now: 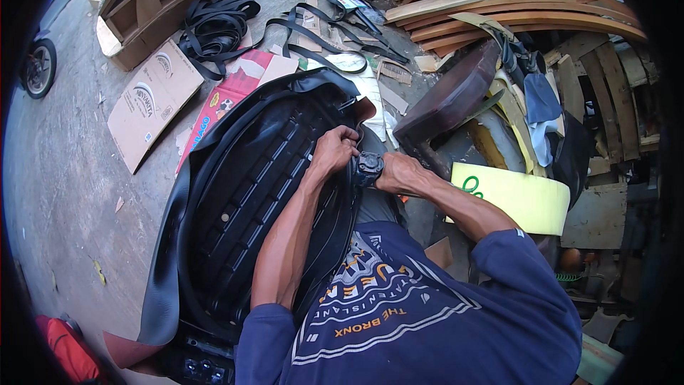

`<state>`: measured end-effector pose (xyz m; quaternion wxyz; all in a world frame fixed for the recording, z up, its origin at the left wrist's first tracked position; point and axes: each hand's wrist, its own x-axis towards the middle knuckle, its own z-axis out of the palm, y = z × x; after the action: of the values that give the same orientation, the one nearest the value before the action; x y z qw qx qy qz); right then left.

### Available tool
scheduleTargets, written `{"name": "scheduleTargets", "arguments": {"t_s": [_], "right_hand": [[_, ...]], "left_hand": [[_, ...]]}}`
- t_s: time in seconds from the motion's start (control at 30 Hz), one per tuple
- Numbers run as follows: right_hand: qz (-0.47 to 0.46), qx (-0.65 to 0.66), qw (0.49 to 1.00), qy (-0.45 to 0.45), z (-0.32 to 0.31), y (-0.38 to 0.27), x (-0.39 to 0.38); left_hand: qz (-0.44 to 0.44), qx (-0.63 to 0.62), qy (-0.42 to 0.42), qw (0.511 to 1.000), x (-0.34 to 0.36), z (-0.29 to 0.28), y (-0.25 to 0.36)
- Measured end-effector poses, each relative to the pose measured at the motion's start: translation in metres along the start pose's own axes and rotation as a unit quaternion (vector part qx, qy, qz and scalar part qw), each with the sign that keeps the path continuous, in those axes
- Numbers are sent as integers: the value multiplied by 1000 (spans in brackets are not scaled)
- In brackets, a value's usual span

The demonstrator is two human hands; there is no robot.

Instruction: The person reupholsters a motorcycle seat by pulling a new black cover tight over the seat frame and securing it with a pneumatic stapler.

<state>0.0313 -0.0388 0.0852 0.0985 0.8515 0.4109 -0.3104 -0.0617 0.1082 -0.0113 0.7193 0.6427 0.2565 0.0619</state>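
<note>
A long black motorcycle seat base (249, 185) lies underside up in front of me, ribbed inside. Black vinyl cover (162, 292) wraps over its rim, with a loose flap along the left side. My left hand (335, 151) pinches the cover's edge at the right rim, near the seat's far end. Just beside it, my right hand (399, 173) grips a dark metal tool that looks like a staple gun (369, 165). Its head is close against the rim; whether it touches is hidden by my fingers.
Black rubber strips (217, 25) lie coiled and loose beyond the seat, near flat cardboard (153, 100). To the right are a maroon seat (456, 96), a yellow foam block (509, 196) and curved wooden strips (513, 18). A wheel (39, 68) stands far left.
</note>
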Motion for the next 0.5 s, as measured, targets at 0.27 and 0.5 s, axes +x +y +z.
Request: {"name": "scheduleTargets", "arguments": {"t_s": [0.27, 0.5], "right_hand": [[-27, 159, 987, -3, 3, 57, -3], [288, 326, 897, 73, 148, 156, -26]], "left_hand": [[21, -74, -9, 997, -8, -18, -11], [189, 237, 52, 952, -42, -44, 85]]}}
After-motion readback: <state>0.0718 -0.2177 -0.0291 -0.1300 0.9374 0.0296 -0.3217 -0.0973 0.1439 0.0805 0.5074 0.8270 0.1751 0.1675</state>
